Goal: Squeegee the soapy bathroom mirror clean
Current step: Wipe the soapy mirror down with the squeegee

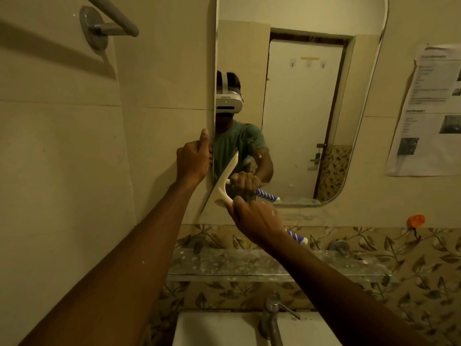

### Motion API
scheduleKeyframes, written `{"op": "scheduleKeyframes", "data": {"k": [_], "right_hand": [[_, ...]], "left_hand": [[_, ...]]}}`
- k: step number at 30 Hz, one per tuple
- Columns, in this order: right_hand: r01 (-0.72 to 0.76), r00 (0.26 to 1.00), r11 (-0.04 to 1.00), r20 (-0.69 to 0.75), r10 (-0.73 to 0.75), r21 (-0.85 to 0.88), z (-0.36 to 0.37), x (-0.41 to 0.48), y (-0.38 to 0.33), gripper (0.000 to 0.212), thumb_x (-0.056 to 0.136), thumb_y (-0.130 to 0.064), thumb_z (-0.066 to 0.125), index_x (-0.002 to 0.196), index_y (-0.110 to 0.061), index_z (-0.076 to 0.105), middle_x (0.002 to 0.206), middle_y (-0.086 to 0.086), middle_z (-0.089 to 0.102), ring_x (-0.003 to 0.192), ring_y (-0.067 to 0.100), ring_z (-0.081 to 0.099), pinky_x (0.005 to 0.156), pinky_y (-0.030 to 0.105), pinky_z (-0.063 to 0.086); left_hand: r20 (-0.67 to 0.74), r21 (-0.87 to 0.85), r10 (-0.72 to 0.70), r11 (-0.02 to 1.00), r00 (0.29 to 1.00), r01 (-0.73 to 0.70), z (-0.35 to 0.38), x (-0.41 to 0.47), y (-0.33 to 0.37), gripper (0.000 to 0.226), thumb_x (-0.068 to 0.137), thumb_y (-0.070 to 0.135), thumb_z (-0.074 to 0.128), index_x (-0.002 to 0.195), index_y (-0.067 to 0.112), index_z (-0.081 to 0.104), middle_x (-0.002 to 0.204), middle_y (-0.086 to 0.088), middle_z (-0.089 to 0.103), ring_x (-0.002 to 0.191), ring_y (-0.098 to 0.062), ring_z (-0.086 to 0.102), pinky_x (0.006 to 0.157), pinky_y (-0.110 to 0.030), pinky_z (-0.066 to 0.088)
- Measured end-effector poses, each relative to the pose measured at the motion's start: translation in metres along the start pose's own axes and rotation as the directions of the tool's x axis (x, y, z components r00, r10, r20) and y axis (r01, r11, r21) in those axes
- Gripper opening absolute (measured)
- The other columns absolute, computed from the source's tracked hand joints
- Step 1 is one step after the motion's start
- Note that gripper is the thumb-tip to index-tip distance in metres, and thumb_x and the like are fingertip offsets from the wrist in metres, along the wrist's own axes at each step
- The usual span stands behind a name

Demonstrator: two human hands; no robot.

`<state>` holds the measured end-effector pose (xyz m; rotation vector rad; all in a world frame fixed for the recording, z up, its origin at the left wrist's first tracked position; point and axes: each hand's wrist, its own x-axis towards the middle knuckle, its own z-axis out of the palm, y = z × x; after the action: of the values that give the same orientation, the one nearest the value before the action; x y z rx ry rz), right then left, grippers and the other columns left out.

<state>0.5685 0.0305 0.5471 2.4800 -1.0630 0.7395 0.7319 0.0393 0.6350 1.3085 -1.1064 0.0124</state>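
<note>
A tall rounded mirror point(306, 108) hangs on the beige tiled wall. My right hand point(257, 221) grips a white squeegee point(222, 186) with a blue-and-white striped handle whose end point(298, 236) sticks out below my wrist. The blade lies slanted against the mirror's lower left corner. My left hand point(193, 161) clasps the mirror's left edge, thumb up and fingers wrapped around the rim. The glass reflects a person in a green shirt and a white door.
A dusty glass shelf point(249, 264) runs below the mirror. Under it are a white sink point(219, 328) and a metal tap point(272, 315). A grab bar point(107, 23) is mounted upper left. Paper sheets point(429, 108) are taped to the wall at right.
</note>
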Motion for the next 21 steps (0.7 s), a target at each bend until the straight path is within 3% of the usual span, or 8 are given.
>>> {"op": "scheduleKeyframes", "data": {"k": [4, 9, 13, 15, 19, 21], "right_hand": [[0.045, 0.999, 0.999, 0.030, -0.045, -0.020, -0.002, 0.004, 0.018, 0.043, 0.101, -0.050, 0.029, 0.095, -0.015, 0.054, 0.055, -0.008, 0.034, 0.047, 0.016, 0.047, 0.046, 0.030, 0.042], [0.054, 0.997, 0.998, 0.055, -0.052, -0.045, -0.002, -0.008, 0.049, 0.044, 0.101, -0.051, 0.031, 0.094, -0.016, 0.057, 0.057, -0.008, 0.039, 0.050, 0.015, 0.050, 0.048, 0.030, 0.043], [0.016, 0.995, 1.000, 0.096, -0.014, -0.025, -0.008, -0.019, 0.060, 0.042, 0.100, -0.052, 0.030, 0.095, -0.020, 0.058, 0.067, -0.005, 0.054, 0.054, 0.013, 0.054, 0.056, 0.031, 0.053], [-0.030, 0.999, 0.999, 0.017, 0.029, 0.023, -0.014, -0.022, 0.059, 0.046, 0.099, -0.053, 0.028, 0.093, -0.020, 0.059, 0.066, -0.004, 0.055, 0.052, 0.013, 0.054, 0.052, 0.030, 0.051], [-0.146, 0.964, 0.940, -0.167, 0.205, 0.308, -0.030, -0.025, 0.060, 0.043, 0.099, -0.050, 0.031, 0.093, -0.019, 0.060, 0.058, -0.005, 0.052, 0.046, 0.010, 0.051, 0.042, 0.017, 0.032], [-0.116, 0.970, 0.956, -0.175, 0.167, 0.270, -0.038, -0.025, 0.064, 0.032, 0.101, -0.044, 0.038, 0.097, -0.021, 0.060, 0.058, -0.008, 0.048, 0.046, 0.005, 0.047, 0.043, 0.015, 0.029]], "left_hand": [[0.012, 0.011, -0.007, 1.000, 1.000, 0.007, 0.001, 0.001, 0.003, 0.068, 0.099, 0.050, 0.034, 0.079, -0.007, 0.064, 0.075, -0.024, 0.067, 0.070, -0.034, 0.067, 0.073, -0.046, 0.058], [0.005, 0.015, -0.020, 1.000, 1.000, 0.020, 0.002, 0.001, 0.003, 0.067, 0.099, 0.050, 0.036, 0.076, -0.007, 0.064, 0.071, -0.023, 0.066, 0.067, -0.035, 0.066, 0.073, -0.046, 0.058], [0.009, 0.038, -0.025, 0.999, 1.000, 0.025, 0.001, 0.001, 0.004, 0.065, 0.098, 0.051, 0.037, 0.075, -0.004, 0.064, 0.068, -0.019, 0.066, 0.064, -0.031, 0.066, 0.072, -0.045, 0.058], [0.018, 0.041, -0.035, 0.999, 0.999, 0.035, 0.001, 0.002, 0.003, 0.065, 0.098, 0.052, 0.038, 0.075, -0.003, 0.065, 0.070, -0.020, 0.067, 0.066, -0.033, 0.067, 0.071, -0.046, 0.058], [0.083, 0.058, -0.078, 0.996, 0.993, 0.074, -0.002, 0.013, 0.002, 0.055, 0.097, 0.048, 0.043, 0.071, 0.006, 0.066, 0.071, -0.016, 0.069, 0.067, -0.030, 0.069, 0.073, -0.047, 0.059], [0.089, 0.061, -0.085, 0.995, 0.992, 0.079, -0.004, 0.018, 0.008, 0.052, 0.097, 0.046, 0.044, 0.071, 0.007, 0.066, 0.069, -0.013, 0.069, 0.065, -0.028, 0.069, 0.073, -0.046, 0.059]]}}
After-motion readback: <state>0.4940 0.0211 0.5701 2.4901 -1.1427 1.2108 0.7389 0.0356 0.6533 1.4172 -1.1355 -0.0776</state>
